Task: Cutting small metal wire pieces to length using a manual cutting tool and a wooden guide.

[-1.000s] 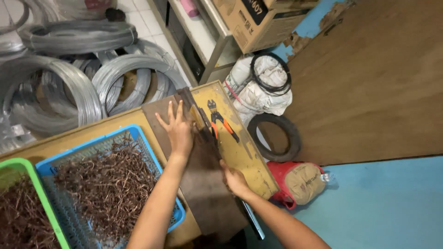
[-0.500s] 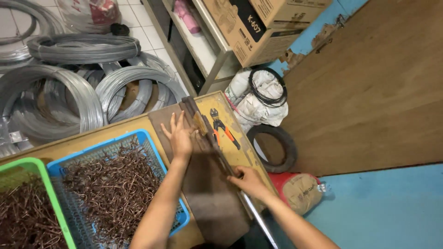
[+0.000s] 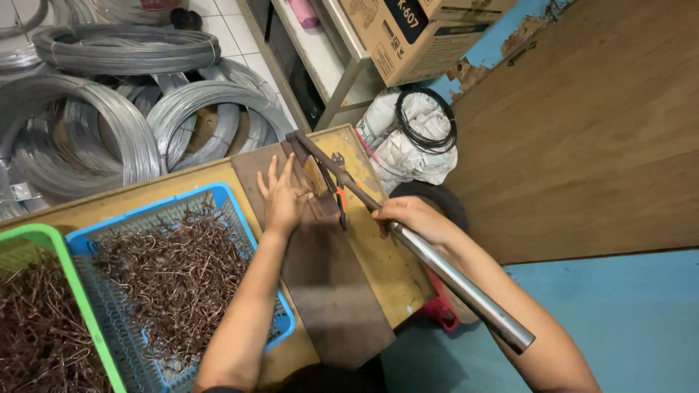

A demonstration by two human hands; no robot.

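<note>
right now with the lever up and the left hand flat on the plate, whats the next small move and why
Probably push the lever down. The right hand grips it raised at a slant, and the left hand lies flat on the dark plate just beside the lever's head, so the fingers look too near; draw them back first.

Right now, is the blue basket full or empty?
Partly full: the blue basket holds a loose heap of brown bent wire pieces, with bare mesh along its edges.

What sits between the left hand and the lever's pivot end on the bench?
Nothing visible. The left hand lies flat on the dark plate, fingertips right by the lever's pivot end. The right hand grips the lever's bar. Orange-handled pliers lie beside, under the bar.
</note>
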